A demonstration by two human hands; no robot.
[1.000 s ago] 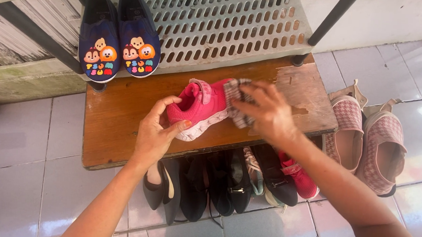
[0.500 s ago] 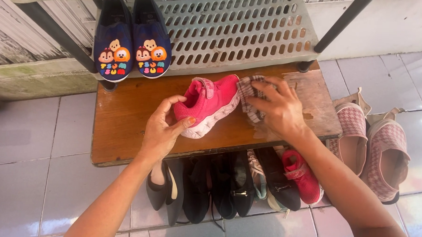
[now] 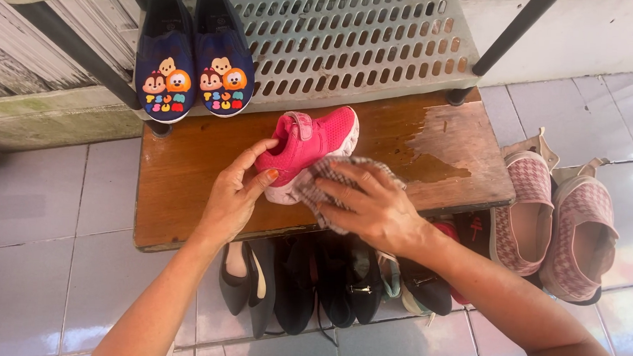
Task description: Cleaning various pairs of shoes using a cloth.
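Note:
A small pink sneaker (image 3: 313, 139) with a white sole lies on a brown wooden bench (image 3: 189, 165). My left hand (image 3: 234, 194) grips the heel end of the sneaker. My right hand (image 3: 372, 205) presses a checked grey cloth (image 3: 312, 188) against the side of the sneaker's sole. Part of the cloth is hidden under my right palm.
A pair of navy slip-on shoes with cartoon faces (image 3: 194, 55) sits on a perforated grey rack (image 3: 351, 37) behind the bench. Several dark shoes (image 3: 312, 284) line the tiled floor under the bench. Pink checked slip-ons (image 3: 557, 210) stand at the right. A wet patch (image 3: 439, 141) marks the bench.
My right hand with the cloth has moved from the sneaker's toe end down to the side of its sole, near the heel. The camera has shifted slightly.

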